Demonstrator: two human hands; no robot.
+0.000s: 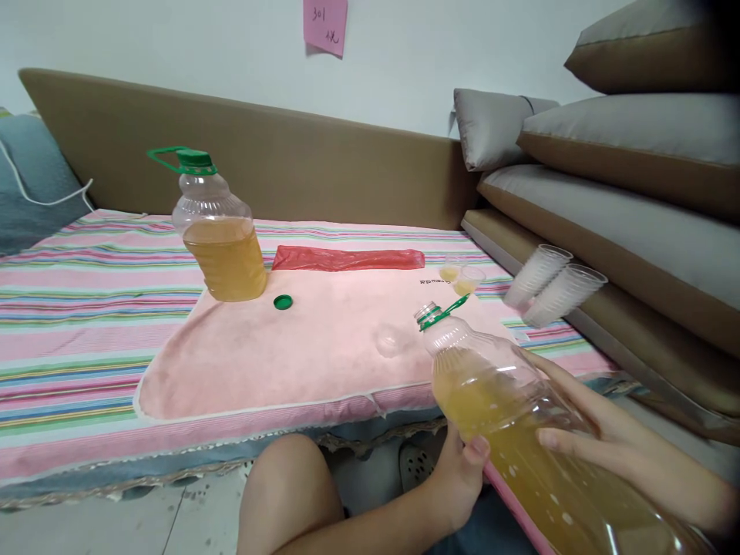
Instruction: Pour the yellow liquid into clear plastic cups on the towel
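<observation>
I hold a large clear plastic bottle of amber liquid, tilted with its uncapped mouth pointing up-left toward the pink towel. My left hand grips it from below, thumb on its side. My right hand lies along its upper side with the fingers curled on it. Just past the mouth stands an empty clear cup. Two small cups with amber liquid stand farther back. A loose green cap lies on the towel.
A second capped bottle, half full of amber liquid, stands at the towel's far left. A red plastic bag lies behind. Two stacked clear cups lean at the right by sofa cushions. My knee is below the striped bed edge.
</observation>
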